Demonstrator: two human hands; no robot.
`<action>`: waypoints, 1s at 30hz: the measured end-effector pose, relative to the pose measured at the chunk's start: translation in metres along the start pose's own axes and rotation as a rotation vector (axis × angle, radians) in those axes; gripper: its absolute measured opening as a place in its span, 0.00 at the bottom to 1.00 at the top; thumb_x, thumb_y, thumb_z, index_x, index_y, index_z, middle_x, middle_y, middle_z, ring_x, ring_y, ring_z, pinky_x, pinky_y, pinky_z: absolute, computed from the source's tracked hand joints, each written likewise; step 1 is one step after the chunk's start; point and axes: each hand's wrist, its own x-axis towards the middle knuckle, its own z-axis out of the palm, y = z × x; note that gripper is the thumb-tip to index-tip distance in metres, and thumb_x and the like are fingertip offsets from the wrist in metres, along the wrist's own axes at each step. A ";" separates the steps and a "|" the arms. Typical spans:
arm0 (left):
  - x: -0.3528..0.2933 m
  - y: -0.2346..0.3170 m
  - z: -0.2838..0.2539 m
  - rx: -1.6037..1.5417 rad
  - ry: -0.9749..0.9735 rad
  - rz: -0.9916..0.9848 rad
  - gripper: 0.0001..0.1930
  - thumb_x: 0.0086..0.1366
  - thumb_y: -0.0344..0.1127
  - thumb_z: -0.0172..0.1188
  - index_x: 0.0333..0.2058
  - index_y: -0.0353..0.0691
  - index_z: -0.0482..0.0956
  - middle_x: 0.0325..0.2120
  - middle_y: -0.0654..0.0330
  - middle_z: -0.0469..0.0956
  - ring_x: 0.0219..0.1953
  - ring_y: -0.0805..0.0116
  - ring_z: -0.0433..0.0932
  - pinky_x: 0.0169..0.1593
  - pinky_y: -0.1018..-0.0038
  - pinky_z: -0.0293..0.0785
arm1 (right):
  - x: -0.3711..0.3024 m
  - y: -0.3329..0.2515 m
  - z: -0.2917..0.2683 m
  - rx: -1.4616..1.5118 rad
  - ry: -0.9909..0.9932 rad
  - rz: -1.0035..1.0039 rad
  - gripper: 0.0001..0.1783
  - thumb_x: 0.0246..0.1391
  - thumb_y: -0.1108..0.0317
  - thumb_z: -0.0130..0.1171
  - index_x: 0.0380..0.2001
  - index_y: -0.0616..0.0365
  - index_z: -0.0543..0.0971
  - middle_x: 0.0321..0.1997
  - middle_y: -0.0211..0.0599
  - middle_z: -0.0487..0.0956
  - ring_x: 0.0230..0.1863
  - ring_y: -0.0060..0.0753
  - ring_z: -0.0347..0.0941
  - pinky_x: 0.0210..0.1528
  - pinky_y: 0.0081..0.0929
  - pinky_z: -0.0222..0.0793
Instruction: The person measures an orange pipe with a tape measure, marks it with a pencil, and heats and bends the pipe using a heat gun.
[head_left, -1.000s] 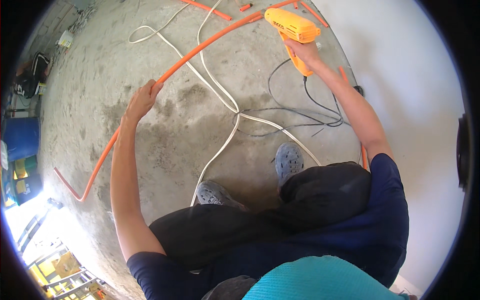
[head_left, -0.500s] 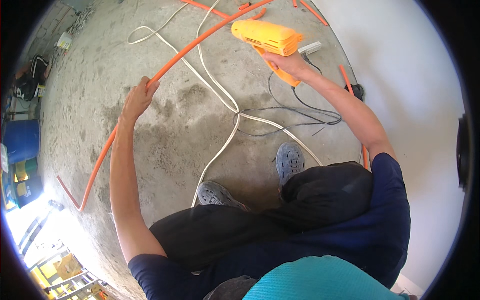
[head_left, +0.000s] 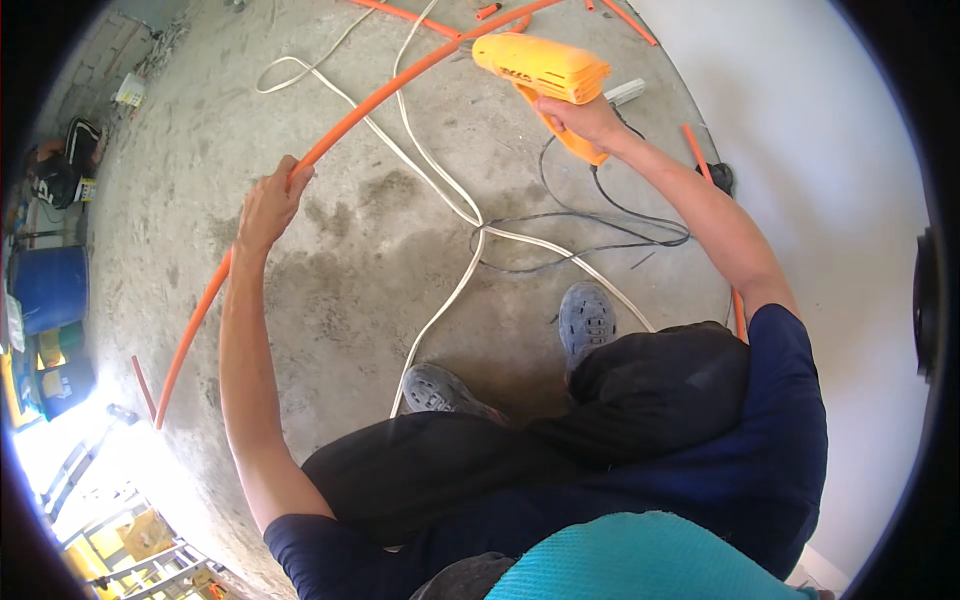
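Note:
My left hand (head_left: 269, 205) is wrapped round a long orange plastic pipe (head_left: 385, 90). The pipe curves from the lower left up past the top edge. In my right hand (head_left: 585, 122) is a yellow heat gun (head_left: 540, 68), gripped by its handle. Its front end points left, close to the pipe's upper stretch; I cannot tell whether they touch. A black cord (head_left: 605, 190) hangs from the handle and loops on the floor.
A white cable (head_left: 440, 180) winds across the concrete floor (head_left: 340, 290) to my shoes (head_left: 588, 320). A white power strip (head_left: 625, 92) lies beyond my right wrist. Orange pipe pieces (head_left: 628, 22) lie along the white wall (head_left: 810, 200). A blue container (head_left: 50, 288) stands far left.
The heat gun has shifted slightly right and up. My left hand keeps its grip, while the pipe's lower end has swung a little. The whole view has moved slightly.

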 end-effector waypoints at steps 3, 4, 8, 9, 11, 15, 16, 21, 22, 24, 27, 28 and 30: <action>-0.004 -0.001 -0.005 0.033 0.008 0.017 0.20 0.76 0.56 0.50 0.44 0.43 0.75 0.23 0.48 0.78 0.31 0.42 0.79 0.37 0.53 0.72 | 0.002 -0.001 -0.008 0.058 0.055 -0.022 0.06 0.58 0.68 0.63 0.30 0.54 0.77 0.19 0.22 0.72 0.19 0.15 0.65 0.24 0.22 0.62; -0.005 -0.001 -0.007 0.021 0.012 0.022 0.20 0.76 0.55 0.50 0.44 0.43 0.75 0.22 0.48 0.78 0.30 0.43 0.78 0.37 0.53 0.72 | 0.004 0.000 -0.012 0.063 0.083 -0.035 0.05 0.57 0.68 0.62 0.29 0.54 0.77 0.18 0.22 0.72 0.19 0.15 0.65 0.24 0.22 0.62; -0.006 0.010 -0.019 -0.016 0.000 -0.007 0.19 0.76 0.54 0.52 0.44 0.41 0.75 0.21 0.47 0.76 0.28 0.43 0.76 0.36 0.53 0.70 | 0.014 0.018 -0.035 0.063 0.108 -0.008 0.07 0.54 0.68 0.62 0.35 0.58 0.79 0.21 0.25 0.75 0.19 0.16 0.67 0.23 0.24 0.65; -0.007 0.010 -0.022 -0.010 0.001 -0.008 0.19 0.76 0.54 0.52 0.44 0.41 0.75 0.21 0.47 0.76 0.28 0.43 0.76 0.36 0.53 0.70 | 0.015 0.018 -0.037 0.063 0.160 0.007 0.06 0.54 0.68 0.62 0.33 0.57 0.79 0.20 0.24 0.74 0.19 0.16 0.67 0.23 0.24 0.64; -0.010 0.011 -0.027 -0.018 0.054 0.028 0.20 0.75 0.54 0.52 0.42 0.39 0.75 0.22 0.47 0.76 0.29 0.44 0.76 0.36 0.55 0.70 | 0.017 0.018 -0.038 0.066 0.213 0.020 0.05 0.54 0.68 0.61 0.31 0.57 0.79 0.19 0.24 0.73 0.19 0.16 0.67 0.23 0.24 0.64; -0.009 0.014 -0.038 0.034 0.032 0.003 0.21 0.75 0.54 0.53 0.40 0.38 0.76 0.22 0.47 0.76 0.29 0.44 0.76 0.36 0.55 0.70 | 0.016 0.020 -0.043 0.064 0.177 -0.017 0.05 0.54 0.68 0.61 0.31 0.57 0.78 0.19 0.24 0.73 0.19 0.16 0.67 0.23 0.24 0.64; -0.010 0.013 -0.040 0.025 0.056 0.009 0.21 0.75 0.54 0.53 0.40 0.38 0.77 0.23 0.47 0.77 0.30 0.44 0.77 0.36 0.56 0.71 | 0.015 0.019 -0.042 0.082 0.120 -0.028 0.05 0.54 0.69 0.61 0.32 0.57 0.78 0.19 0.24 0.73 0.19 0.16 0.67 0.23 0.23 0.63; -0.011 0.003 -0.046 0.040 0.119 0.030 0.22 0.76 0.53 0.52 0.40 0.36 0.78 0.21 0.47 0.74 0.24 0.48 0.73 0.32 0.58 0.68 | -0.003 -0.011 -0.011 0.126 0.036 -0.014 0.09 0.59 0.68 0.61 0.25 0.53 0.75 0.17 0.22 0.70 0.19 0.16 0.65 0.25 0.22 0.62; -0.010 0.003 -0.046 0.051 0.109 0.020 0.22 0.76 0.54 0.52 0.41 0.37 0.78 0.21 0.48 0.75 0.25 0.47 0.74 0.32 0.58 0.68 | -0.005 -0.015 -0.007 0.106 0.015 -0.008 0.09 0.59 0.68 0.61 0.25 0.53 0.75 0.17 0.22 0.70 0.19 0.16 0.65 0.25 0.22 0.62; -0.009 0.005 -0.048 0.066 0.099 0.007 0.22 0.76 0.55 0.52 0.42 0.38 0.78 0.21 0.48 0.76 0.25 0.47 0.76 0.33 0.58 0.69 | -0.009 -0.023 -0.003 0.076 -0.017 -0.002 0.05 0.57 0.68 0.62 0.31 0.55 0.76 0.21 0.24 0.73 0.20 0.16 0.66 0.24 0.21 0.64; -0.009 0.011 -0.051 0.085 0.103 0.023 0.22 0.75 0.56 0.53 0.45 0.40 0.74 0.22 0.49 0.77 0.27 0.46 0.78 0.34 0.57 0.71 | -0.021 -0.040 0.011 0.076 -0.060 0.002 0.06 0.57 0.68 0.63 0.34 0.56 0.77 0.22 0.24 0.75 0.21 0.15 0.68 0.24 0.21 0.64; -0.010 0.013 -0.052 0.084 0.093 0.007 0.22 0.74 0.56 0.54 0.46 0.40 0.72 0.22 0.48 0.77 0.27 0.46 0.79 0.34 0.57 0.71 | -0.025 -0.045 0.016 0.105 -0.068 0.001 0.07 0.59 0.66 0.62 0.30 0.55 0.77 0.20 0.23 0.73 0.21 0.14 0.67 0.24 0.22 0.63; -0.010 0.014 -0.055 0.086 0.081 -0.008 0.22 0.74 0.56 0.56 0.46 0.40 0.70 0.22 0.48 0.78 0.27 0.45 0.79 0.34 0.57 0.72 | -0.027 -0.045 0.022 0.157 -0.117 -0.032 0.07 0.59 0.65 0.63 0.31 0.54 0.77 0.21 0.23 0.73 0.21 0.14 0.67 0.24 0.22 0.64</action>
